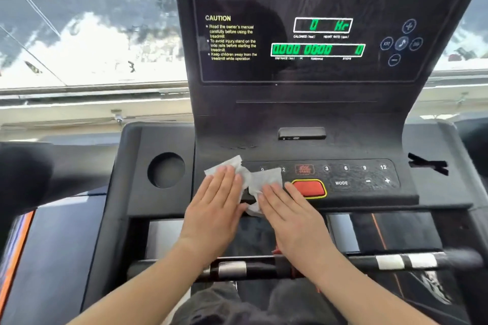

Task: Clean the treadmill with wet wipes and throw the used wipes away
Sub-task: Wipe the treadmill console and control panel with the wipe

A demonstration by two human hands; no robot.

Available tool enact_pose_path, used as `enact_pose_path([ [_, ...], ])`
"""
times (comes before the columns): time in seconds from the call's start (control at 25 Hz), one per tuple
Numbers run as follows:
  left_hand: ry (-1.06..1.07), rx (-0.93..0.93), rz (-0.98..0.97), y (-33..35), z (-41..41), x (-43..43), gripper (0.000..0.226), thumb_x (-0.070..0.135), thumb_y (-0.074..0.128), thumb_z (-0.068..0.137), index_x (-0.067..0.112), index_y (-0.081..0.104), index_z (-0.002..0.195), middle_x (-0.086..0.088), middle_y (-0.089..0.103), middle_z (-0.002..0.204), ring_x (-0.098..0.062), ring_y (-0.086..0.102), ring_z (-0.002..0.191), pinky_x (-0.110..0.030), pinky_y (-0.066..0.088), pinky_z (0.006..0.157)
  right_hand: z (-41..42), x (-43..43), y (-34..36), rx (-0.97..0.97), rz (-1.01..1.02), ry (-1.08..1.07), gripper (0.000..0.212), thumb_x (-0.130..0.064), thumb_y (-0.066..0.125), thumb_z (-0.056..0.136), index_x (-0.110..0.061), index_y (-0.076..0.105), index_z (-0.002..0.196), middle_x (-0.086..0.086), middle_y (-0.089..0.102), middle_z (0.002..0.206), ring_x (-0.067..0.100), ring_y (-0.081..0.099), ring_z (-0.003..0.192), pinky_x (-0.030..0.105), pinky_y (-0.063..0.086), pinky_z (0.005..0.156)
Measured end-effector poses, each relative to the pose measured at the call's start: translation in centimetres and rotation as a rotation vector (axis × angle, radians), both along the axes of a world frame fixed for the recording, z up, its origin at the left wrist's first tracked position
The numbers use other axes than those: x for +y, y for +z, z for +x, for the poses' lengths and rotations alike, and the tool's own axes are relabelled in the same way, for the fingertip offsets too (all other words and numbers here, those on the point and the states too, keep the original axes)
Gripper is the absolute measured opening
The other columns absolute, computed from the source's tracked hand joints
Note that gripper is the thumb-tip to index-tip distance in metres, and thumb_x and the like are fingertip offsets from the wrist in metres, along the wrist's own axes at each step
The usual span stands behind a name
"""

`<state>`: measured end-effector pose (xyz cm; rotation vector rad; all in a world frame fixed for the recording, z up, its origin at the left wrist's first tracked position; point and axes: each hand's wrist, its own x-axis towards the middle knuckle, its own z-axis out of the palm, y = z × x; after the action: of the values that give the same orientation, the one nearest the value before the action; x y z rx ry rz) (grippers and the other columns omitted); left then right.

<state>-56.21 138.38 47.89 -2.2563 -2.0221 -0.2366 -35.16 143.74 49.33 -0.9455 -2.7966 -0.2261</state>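
A black treadmill console (369,192) fills the view, with a lit display panel (317,34) above and a button strip below. A white wet wipe (264,179) lies spread on the left part of the button strip. My left hand (216,208) presses flat on the wipe's left half, fingers straight. My right hand (287,214) presses flat on its right half, fingertips beside the red stop button (309,188). Part of the wipe is hidden under both palms.
A round cup holder (165,170) sits left of the hands. A black clip (427,163) lies on the right tray. A small black device (302,133) rests on the ledge above the buttons. The handlebar (390,261) crosses under my forearms. A window is behind.
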Motion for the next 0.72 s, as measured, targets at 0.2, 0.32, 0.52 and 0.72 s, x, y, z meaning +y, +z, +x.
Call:
enact_pose_path([
  [0.2, 0.027, -0.015, 0.037, -0.9, 5.7, 0.0, 0.053, 0.022, 0.041, 0.097, -0.001, 0.053, 0.143, -0.018, 0.042, 0.157, -0.031, 0.033, 0.150, -0.048, 0.026, 0.122, 3.0, -0.6, -0.8, -0.095, -0.060, -0.014, 0.071, -0.034, 0.064, 0.089, -0.001, 0.045, 0.150, 0.018, 0.034, 0.161, 0.031, 0.030, 0.151, 0.048, 0.016, 0.124],
  [0.32, 0.087, 0.044, 0.061, -1.1, 8.2, 1.6, 0.055, 0.018, 0.043, 0.096, -0.002, 0.048, 0.147, -0.019, 0.039, 0.159, -0.033, 0.032, 0.150, -0.050, 0.026, 0.121, 6.8, 1.9, 0.2, -0.154, -0.051, -0.064, 0.085, -0.046, 0.061, 0.090, 0.000, 0.033, 0.155, 0.020, 0.022, 0.165, 0.031, 0.019, 0.155, 0.047, 0.010, 0.126],
  [0.52, 0.104, 0.022, 0.065, -0.4, 11.6, 2.9, 0.052, 0.020, 0.040, 0.100, -0.003, 0.050, 0.145, -0.019, 0.046, 0.154, -0.032, 0.039, 0.146, -0.046, 0.023, 0.121, 8.3, 4.0, -0.1, -0.017, -0.024, -0.015, 0.057, -0.037, 0.046, 0.099, -0.001, 0.057, 0.141, 0.018, 0.053, 0.149, 0.029, 0.045, 0.143, 0.050, 0.025, 0.120],
  [0.72, 0.078, 0.009, 0.102, 0.1, 13.3, 3.4, 0.054, 0.022, 0.044, 0.100, 0.002, 0.045, 0.150, -0.017, 0.041, 0.158, -0.031, 0.034, 0.150, -0.047, 0.026, 0.121, 11.3, 5.0, -0.4, 0.067, 0.017, -0.024, 0.048, -0.020, 0.053, 0.095, -0.001, 0.059, 0.139, 0.017, 0.053, 0.149, 0.029, 0.044, 0.144, 0.052, 0.031, 0.119],
])
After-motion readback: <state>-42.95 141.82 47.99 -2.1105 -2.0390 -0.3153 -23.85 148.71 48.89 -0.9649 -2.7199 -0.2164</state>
